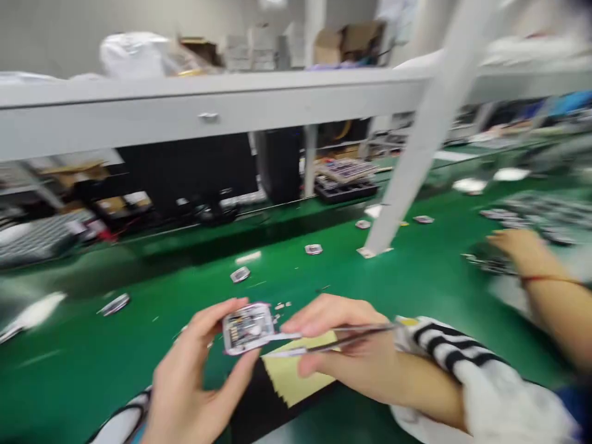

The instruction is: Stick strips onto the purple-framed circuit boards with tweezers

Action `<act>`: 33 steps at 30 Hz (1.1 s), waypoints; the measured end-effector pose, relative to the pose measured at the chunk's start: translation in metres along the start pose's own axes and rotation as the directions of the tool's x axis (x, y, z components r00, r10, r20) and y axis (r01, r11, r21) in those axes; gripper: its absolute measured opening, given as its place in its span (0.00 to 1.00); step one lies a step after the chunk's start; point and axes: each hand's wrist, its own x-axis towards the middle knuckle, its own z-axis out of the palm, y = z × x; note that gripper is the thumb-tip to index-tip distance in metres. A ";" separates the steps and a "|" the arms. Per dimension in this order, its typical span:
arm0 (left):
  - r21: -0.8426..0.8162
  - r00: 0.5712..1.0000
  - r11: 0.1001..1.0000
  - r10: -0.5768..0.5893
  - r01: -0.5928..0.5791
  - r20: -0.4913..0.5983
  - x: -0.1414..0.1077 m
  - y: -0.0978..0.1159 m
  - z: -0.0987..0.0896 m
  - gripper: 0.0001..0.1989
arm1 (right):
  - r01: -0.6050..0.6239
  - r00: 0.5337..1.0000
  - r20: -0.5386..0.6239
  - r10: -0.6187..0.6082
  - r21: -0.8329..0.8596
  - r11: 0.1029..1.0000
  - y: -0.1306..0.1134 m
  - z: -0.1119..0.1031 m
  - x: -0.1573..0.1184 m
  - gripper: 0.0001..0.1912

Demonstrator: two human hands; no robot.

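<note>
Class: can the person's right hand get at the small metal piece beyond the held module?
Probably yes. The right hand, holding tweezers, is close to the small metal piece, with little but green mat between; the module in the left hand sits aside.

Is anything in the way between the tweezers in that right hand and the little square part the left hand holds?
Nothing visible: the tweezers in the right hand reach the edge of the small module in the left hand.
</note>
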 end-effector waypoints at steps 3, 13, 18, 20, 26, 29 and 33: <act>-0.010 0.992 0.998 -0.058 0.060 0.113 -0.021 -0.023 0.016 0.21 | -0.051 0.997 0.051 0.054 -0.061 0.997 0.035 -0.002 -0.026 0.12; -0.046 0.962 0.996 -0.061 0.076 0.265 -0.062 -0.069 0.044 0.20 | -0.159 0.976 0.120 0.181 -0.173 0.972 0.079 0.000 -0.076 0.09; 0.074 0.961 0.996 0.030 -0.053 0.276 -0.057 -0.064 0.042 0.20 | -0.184 0.973 0.091 0.214 -0.262 0.947 0.076 0.004 -0.073 0.08; 0.080 0.955 0.995 0.038 -0.064 0.293 -0.056 -0.063 0.042 0.18 | -0.142 0.968 0.159 0.196 -0.303 0.942 0.075 0.002 -0.070 0.08; 0.004 0.947 1.000 0.007 -0.009 0.320 -0.053 -0.066 0.043 0.07 | 0.214 0.828 0.561 -0.006 -0.306 0.928 0.070 -0.013 -0.061 0.07; -0.052 0.956 0.997 -0.035 0.052 0.292 -0.052 -0.069 0.043 0.03 | 0.030 0.928 0.361 0.088 -0.308 0.951 0.069 -0.012 -0.066 0.06; -0.146 0.966 0.984 -0.063 0.102 0.252 -0.054 -0.070 0.043 0.09 | -0.257 0.962 0.031 0.271 -0.229 0.939 0.071 -0.004 -0.073 0.08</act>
